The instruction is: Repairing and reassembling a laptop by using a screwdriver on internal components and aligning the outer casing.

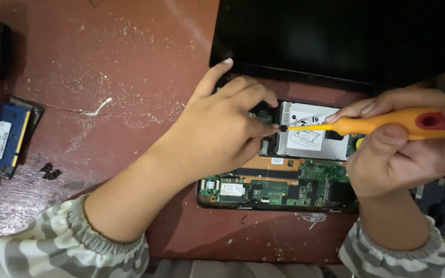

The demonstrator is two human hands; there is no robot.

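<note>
Both hands (217, 134) (403, 154) curled, fingers pinched inward.

Screwdriver (387, 122) butt cut off at the frame's right edge; its tip, just beside the left hand (222, 128) fingertips, too small to resolve. Board beneath both palms hidden.

Scuffed red table (130, 62) bears opened laptop (284, 193), memory modules (7, 135), perhaps screws (50, 171).

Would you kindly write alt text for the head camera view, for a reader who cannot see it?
The right hand holds an orange screwdriver with its tip at the corner of a silver drive in an opened laptop. The left hand steadies that corner. The laptop lies on a red table.
</note>
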